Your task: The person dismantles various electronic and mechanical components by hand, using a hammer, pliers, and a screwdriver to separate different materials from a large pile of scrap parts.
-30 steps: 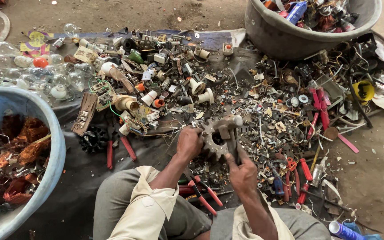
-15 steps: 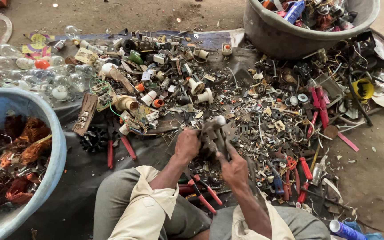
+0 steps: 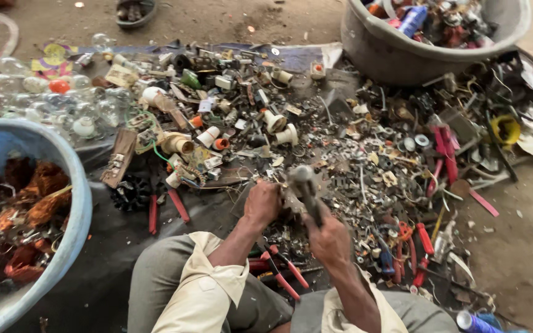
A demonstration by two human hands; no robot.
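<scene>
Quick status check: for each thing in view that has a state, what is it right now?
Right hand: closed around the hammer handle, head raised.
Hammer: tilted, head up over the scrap.
Left hand: closed on a small metal piece, holding it on the ground.
Blue tub: partly filled with copper wire.
Grey tub: filled with mixed scrap.
Red-handled pliers: lying unused.

Scrap-sorting yard, dirt ground (image 3: pixel 217 21), scrap heap (image 3: pixel 353 142)

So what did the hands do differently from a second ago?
The right hand swung its hammer down and leftward toward the left hand, which went on gripping the small metal part. Nothing was picked up or let go. The blue basin and scrap pile stayed put.
</scene>
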